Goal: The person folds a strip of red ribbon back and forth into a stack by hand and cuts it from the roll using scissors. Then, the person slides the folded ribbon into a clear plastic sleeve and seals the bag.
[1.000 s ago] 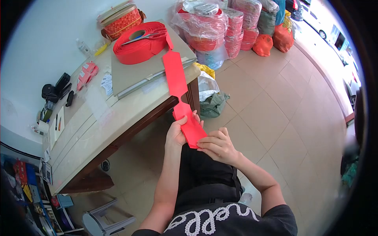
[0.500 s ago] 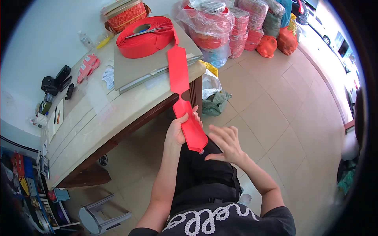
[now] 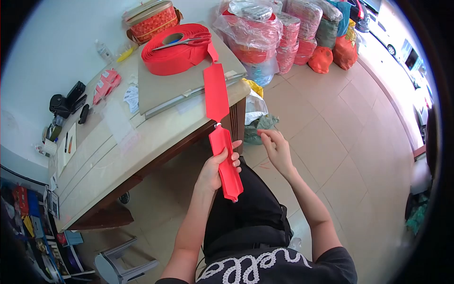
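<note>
My left hand is closed round a folded length of red ribbon, gripping it along its sides above my lap. From there the ribbon runs up through a narrow neck to a wide flat panel hanging over the table edge. It leads on to a big red ribbon roll on a grey board. A pair of scissors with red handles lies on top of the roll. To the right, apart from the ribbon, my right hand is raised with its fingers pinched together; what they hold, if anything, is unclear.
The table carries a black case, small red packets, paper, pens and a bottle. A red patterned basket stands behind the roll. Plastic-wrapped bundles line the wall. A grey stool stands at lower left.
My right hand has risen away from the ribbon's lower end, and its spread fingers have closed. The held ribbon has dropped slightly and is now more tightly folded in my left hand.
</note>
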### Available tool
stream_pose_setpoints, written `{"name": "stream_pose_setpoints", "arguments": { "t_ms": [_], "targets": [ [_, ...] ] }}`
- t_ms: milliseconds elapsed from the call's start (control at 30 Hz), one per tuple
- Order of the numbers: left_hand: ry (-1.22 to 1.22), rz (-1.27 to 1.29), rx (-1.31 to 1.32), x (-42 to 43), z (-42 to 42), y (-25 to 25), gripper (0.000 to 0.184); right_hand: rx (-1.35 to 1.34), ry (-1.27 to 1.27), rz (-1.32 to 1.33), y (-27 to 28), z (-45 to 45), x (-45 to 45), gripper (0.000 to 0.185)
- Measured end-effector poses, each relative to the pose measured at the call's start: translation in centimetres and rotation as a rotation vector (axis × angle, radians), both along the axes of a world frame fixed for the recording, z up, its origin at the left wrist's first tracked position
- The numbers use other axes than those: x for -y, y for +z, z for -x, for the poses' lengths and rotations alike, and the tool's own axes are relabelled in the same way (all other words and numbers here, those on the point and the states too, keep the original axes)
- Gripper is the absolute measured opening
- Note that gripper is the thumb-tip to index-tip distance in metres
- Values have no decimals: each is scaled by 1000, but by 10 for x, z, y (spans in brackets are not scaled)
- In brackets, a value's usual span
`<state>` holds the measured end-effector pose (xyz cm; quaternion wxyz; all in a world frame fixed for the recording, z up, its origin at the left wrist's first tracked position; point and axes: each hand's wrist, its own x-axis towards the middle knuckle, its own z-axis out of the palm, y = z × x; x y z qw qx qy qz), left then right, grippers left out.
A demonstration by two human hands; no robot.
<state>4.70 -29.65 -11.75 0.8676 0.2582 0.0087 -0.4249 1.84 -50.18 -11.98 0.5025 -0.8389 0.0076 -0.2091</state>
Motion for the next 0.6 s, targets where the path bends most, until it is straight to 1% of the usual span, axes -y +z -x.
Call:
{"name": "stream_pose_setpoints", "arguments": {
  "t_ms": [67,167,267,367,400,500,600],
  "targets": [
    [-12,24,-7,-4,3,8,45,-81,-24,-85,7,-16,-3,21],
    [-18,30,0,-11,13,16,46,10,10,-176,9,-43,-12,25],
    [-40,-4,-20,-20,32,18,47,15,56,-119,22,-69,-22,33],
    [-90,-10,-54,-31,61,11,48,-144,123,-102,39,-86,-33,43],
    [-110,-15,-56,-35,72,10,48,-158,123,-152,46,-88,-40,50],
    [-121,-49,-96,-36,92,7,47,-198,97,-106,54,-99,-53,53],
    [-91,-99,-95,-34,97,0,47,-183,118,-124,43,-120,-56,49]
  ]
}}
